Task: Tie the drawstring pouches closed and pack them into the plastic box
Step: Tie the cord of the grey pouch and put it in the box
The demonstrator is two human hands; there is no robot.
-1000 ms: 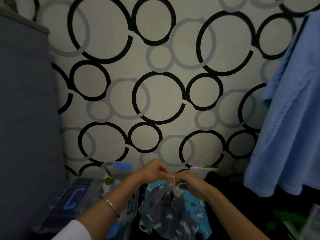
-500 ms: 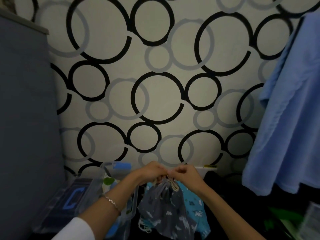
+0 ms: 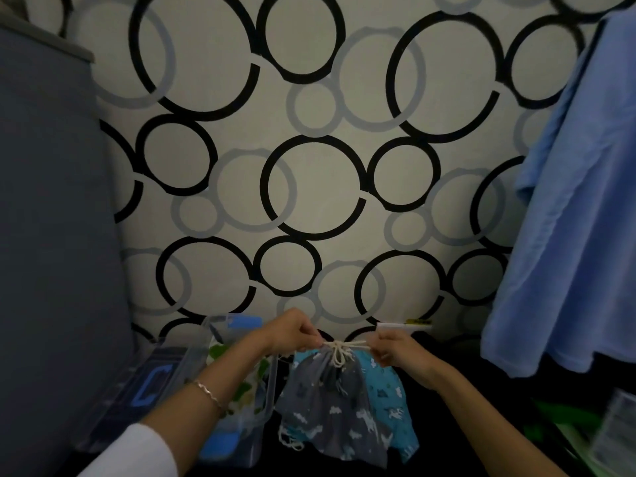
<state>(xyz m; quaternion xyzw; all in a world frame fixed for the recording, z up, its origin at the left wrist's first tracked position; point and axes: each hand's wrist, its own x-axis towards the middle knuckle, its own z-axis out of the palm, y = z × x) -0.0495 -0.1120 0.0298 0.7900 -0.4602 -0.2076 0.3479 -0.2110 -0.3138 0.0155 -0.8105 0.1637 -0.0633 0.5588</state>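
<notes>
A grey drawstring pouch [image 3: 339, 413] with white animal prints hangs low in the middle, its neck gathered by a cream drawstring [image 3: 340, 349]. My left hand [image 3: 292, 333] pinches one end of the cord and my right hand [image 3: 395, 349] pinches the other, with the cord stretched taut between them. A turquoise printed pouch [image 3: 385, 390] lies behind the grey one. The clear plastic box [image 3: 272, 383] stands at the lower left under my left forearm and holds a white pouch with green prints [image 3: 244, 390].
The box's clear lid [image 3: 137, 383] with blue clasps leans at the far left beside a grey panel [image 3: 51, 235]. A light blue cloth [image 3: 578, 218] hangs at the right. Behind everything is a wall with circle patterns [image 3: 309, 166]. Green items [image 3: 564, 418] lie at the lower right.
My hands were together at the pouch's neck and have now drawn apart sideways, stretching the cord tight.
</notes>
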